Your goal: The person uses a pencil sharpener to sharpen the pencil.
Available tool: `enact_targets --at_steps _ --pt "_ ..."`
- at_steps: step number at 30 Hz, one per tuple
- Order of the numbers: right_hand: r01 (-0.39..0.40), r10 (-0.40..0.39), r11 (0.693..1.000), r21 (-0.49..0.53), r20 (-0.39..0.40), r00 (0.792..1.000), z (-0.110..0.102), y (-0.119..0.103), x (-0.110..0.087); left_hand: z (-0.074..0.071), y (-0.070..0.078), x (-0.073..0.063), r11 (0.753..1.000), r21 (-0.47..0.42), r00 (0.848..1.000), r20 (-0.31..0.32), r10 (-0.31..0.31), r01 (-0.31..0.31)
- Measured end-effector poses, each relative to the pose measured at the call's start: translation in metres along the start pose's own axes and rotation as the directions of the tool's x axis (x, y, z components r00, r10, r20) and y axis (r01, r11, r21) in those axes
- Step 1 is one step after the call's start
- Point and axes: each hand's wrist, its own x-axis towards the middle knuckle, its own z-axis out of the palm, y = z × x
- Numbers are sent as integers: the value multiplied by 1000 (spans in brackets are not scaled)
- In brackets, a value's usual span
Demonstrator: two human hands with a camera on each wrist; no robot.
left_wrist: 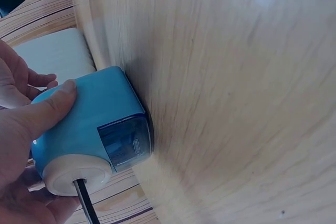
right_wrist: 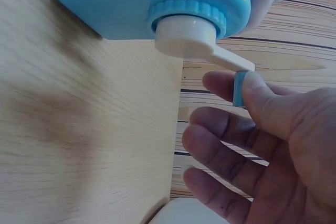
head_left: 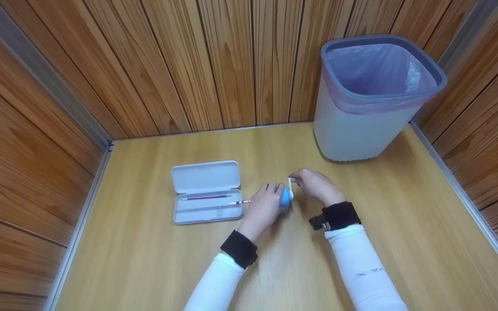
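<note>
Beside one open case (head_left: 206, 177), two hands (head_left: 265, 206) (head_left: 319, 186) grip one blue sharpener (left_wrist: 90, 121).

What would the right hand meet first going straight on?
The white crank, whose knob the right hand pinches. Past that, probably the blue sharpener or the left hand around it, though depth is unclear.

A: How much of the blue sharpener (head_left: 285, 199) shows from the head?
B: Just a bit. The left hand (head_left: 266, 205) covers the rest, and some of the pencil (head_left: 242, 202) too.
A: And from the left wrist?
B: The bottom edge cuts the pencil off. The writing on the see-through drawer (left_wrist: 126, 142) is too tiny to read.
A: The right wrist?
B: The top edge chops the sharpener.
</note>
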Motion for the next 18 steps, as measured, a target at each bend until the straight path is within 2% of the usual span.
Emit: enact_targets --at_steps 10,18 --pt "-55 56 998 30 -37 998 4 3 7 2 -1 0 1000 2 1000 0 9 -9" --pt "-50 51 998 29 -39 998 8 6 11 0 -1 0 1000 -20 1000 19 -10 11"
